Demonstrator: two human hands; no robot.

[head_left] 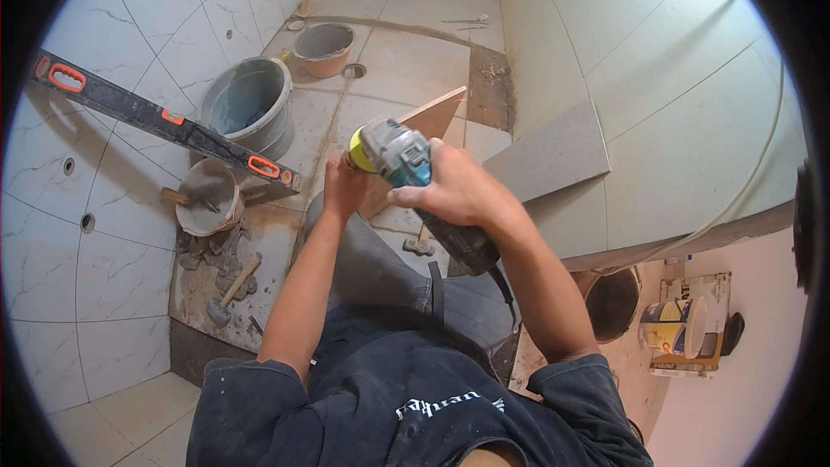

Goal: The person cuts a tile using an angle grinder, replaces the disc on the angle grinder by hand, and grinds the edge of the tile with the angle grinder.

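In my right hand (458, 186) is an angle grinder (402, 156), gripped around its dark and blue body with the head pointing up and to the left. A yellow-green disc or guard (360, 151) sits at that end. Right beside it, my left hand (346, 186) is closed at the near-left end of a tile (439, 114) with a brown back. The tile stands tilted on edge above my legs, its middle partly covered by the grinder. My left fingertips are partly hidden.
A long black level (130, 108) leans across a large grey bucket (251, 108). Nearby stand a smaller bucket (325, 47) and a mortar pail (210, 199). Hammers (233, 290) lie on the floor. A grey tile (553, 151) leans at right; a cable (761, 173) hangs there.
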